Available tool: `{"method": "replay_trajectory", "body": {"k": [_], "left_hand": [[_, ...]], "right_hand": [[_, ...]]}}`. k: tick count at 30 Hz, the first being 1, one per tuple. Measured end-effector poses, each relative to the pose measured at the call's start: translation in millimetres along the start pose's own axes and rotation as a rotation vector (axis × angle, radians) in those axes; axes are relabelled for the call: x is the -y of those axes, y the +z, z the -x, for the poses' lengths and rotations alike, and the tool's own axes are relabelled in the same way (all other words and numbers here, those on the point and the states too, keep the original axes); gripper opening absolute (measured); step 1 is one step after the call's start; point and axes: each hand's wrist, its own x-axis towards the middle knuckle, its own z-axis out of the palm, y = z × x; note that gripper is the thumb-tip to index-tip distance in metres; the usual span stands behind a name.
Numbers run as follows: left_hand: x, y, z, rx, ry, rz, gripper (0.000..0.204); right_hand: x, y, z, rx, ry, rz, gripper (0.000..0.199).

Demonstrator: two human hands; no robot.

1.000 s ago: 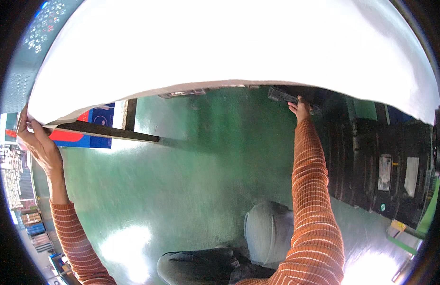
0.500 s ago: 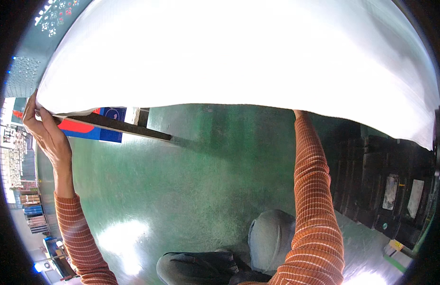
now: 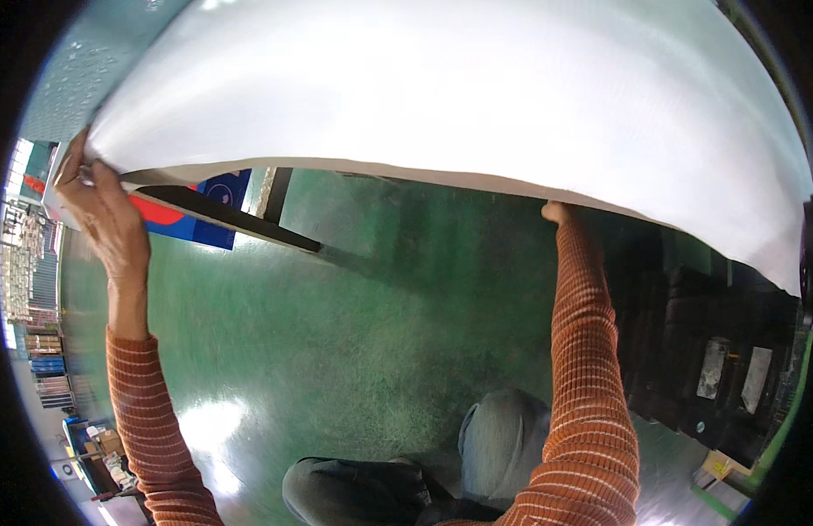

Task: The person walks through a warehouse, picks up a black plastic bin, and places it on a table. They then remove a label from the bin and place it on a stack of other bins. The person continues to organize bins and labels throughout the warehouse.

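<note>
A large white sheet (image 3: 442, 96), whether paper or cloth I cannot tell, spreads across the far half of the view, its near edge wavy and slightly raised. At its left corner my left hand (image 3: 104, 206) is closed, with the edge between thumb and fingers. My right hand (image 3: 557, 212) reaches in under the near edge at right of centre. Only the part by the wrist shows there; the sheet hides its fingers, so what they hold or touch cannot be seen.
Below the sheet, a dark bar (image 3: 235, 219) slants by a blue and red box (image 3: 192, 230). Black stacked units (image 3: 687, 351) stand at the right. Green floor (image 3: 363, 298) lies beneath my bent knees (image 3: 503, 438). Shelves with goods (image 3: 45, 351) line the far left.
The sheet's near edge has shifted away from me on the left and centre, showing its underside. My left hand has moved slightly up and right with the corner. More of my right hand shows.
</note>
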Motion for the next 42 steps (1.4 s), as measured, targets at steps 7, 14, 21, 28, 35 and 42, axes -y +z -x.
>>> {"method": "replay_trajectory", "body": {"k": [7,14,21,28,35,42], "left_hand": [[-4.0,-7.5,-2.7,0.061,-0.066,0.042,0.029],[-19.9,-14.5,-17.4,0.019,-0.124,0.14,0.027],[-19.7,-29.1,-24.2,0.093,-0.13,0.164,0.027],[-25.0,-65.4,-44.5,0.488,-0.107,0.195,0.04],[-19.4,-106.5,-104.4,1.011,-0.054,0.092,0.065],[-43.7,-151.0,-169.8,1.476,0.009,-0.025,0.055]], "right_hand": [[39.7,25.7,165.3,0.828,-0.358,-0.081,0.061],[16.2,-147.8,361.7,0.518,-0.353,-0.138,0.049],[-0.2,-203.4,431.1,0.287,-0.144,-0.214,0.044],[-37.6,-269.9,497.9,0.271,-0.017,-0.03,0.038],[-23.8,-337.8,558.2,0.757,0.091,-0.026,0.035],[1.3,-491.3,578.2,0.92,-0.027,-0.324,0.037]]}}
